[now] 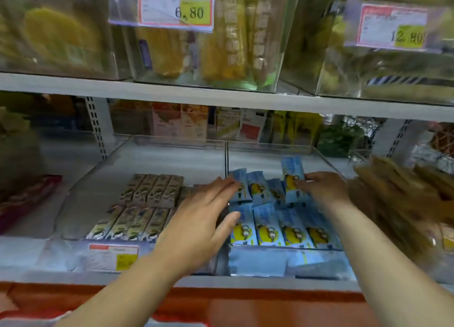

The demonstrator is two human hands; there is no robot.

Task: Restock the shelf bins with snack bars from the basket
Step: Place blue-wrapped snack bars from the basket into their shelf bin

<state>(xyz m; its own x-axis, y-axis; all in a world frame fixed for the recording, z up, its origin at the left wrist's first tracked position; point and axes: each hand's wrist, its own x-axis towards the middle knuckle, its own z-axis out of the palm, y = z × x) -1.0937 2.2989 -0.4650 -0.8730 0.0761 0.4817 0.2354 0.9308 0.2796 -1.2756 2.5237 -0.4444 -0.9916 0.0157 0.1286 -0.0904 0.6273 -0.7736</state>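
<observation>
Store shelving, close up. White shelf board [73, 84] runs across the upper half and carries clear bins w/ yellow packets [226, 44], blurred. Two price tags are clipped up there, one reading 6,80 [175, 5], the other 12,80 [393, 26]. On the lower shelf two clear bins sit side by side, sharing a wall. The left bin [152, 159] holds brown-and-green bars [147, 203] in two flat rows toward the front, its back half bare white. The right bin [270, 146] holds the blue snack bars [270, 230], also two rows, the front row lying neat & the back row looser. Left hand [204, 216] is spread flat, fingers straight, tips touching the leftmost back-row blue bar and thumb resting near the front row. Right hand [319, 186] pinches one upright bar [291, 171] at the right of the back row, fingers curled on its wrapper. Hands are apart. A third price tag [113, 255] hangs on the left bin's front. Perforated metal upright [98, 127] behind, more packets beyond it. Red-orange strip [245, 299] below the shelf edge. Blurred brown strands [393, 199] at right; can't tell what.
</observation>
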